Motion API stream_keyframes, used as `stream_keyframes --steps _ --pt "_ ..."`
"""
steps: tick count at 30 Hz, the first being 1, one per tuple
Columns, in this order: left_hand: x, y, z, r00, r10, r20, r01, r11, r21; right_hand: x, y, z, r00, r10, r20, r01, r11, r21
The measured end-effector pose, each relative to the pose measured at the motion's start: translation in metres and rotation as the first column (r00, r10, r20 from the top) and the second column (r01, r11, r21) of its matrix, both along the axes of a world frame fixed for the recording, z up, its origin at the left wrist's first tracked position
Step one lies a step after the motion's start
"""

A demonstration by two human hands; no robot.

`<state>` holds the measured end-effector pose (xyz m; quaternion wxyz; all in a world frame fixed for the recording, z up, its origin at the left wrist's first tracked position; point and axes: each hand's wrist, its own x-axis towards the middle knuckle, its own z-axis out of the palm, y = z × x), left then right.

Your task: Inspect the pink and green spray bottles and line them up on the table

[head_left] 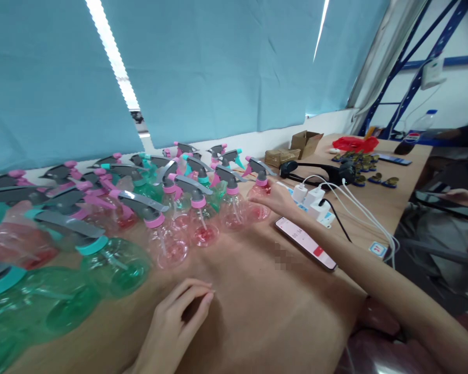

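Several clear pink and green spray bottles [167,218] with grey triggers stand in rows across the brown table [257,306]. My right hand [277,199] reaches far across and grips the rightmost pink spray bottle [259,200] around its body. My left hand [177,322] rests on the table near the front edge, fingers loosely stretched and holding nothing. A big green bottle [115,265] stands just left of it.
A phone [305,243] lies lit on the table under my right arm. White chargers and cables [315,202] sit on a power strip beyond it. A cardboard box [304,143], a red bag [354,144], and small gold-topped items [368,174] lie farther right. Another person's hand [462,197] is at the right edge.
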<state>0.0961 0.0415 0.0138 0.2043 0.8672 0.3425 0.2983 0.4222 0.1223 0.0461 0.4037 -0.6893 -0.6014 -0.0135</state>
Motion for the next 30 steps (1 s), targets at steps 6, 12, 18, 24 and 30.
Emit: stream_keyframes --steps 6,12,18,24,30 --pt "-0.001 0.0 0.0 1.0 -0.004 -0.001 0.004 1.0 -0.001 0.003 -0.045 0.022 0.997 -0.054 -0.061 0.057 0.998 0.04" --pt "0.0 0.001 0.001 1.0 -0.001 0.02 0.0 1.0 0.016 -0.026 -0.121 0.018 0.982 0.158 -0.107 -0.164 0.985 -0.055" --pt "-0.002 0.0 -0.002 1.0 -0.011 0.014 0.01 0.999 0.054 -0.062 -0.157 0.014 0.955 0.277 -0.104 -0.292 0.938 -0.187" --pt "-0.002 -0.006 0.003 0.998 -0.058 0.033 0.051 0.983 0.179 -0.08 -0.164 0.019 0.94 0.339 0.033 -0.326 0.924 -0.201" --pt "-0.015 -0.014 0.001 0.996 -0.093 0.019 0.085 0.965 0.25 -0.087 -0.174 0.029 0.923 0.385 0.001 -0.37 0.888 -0.272"
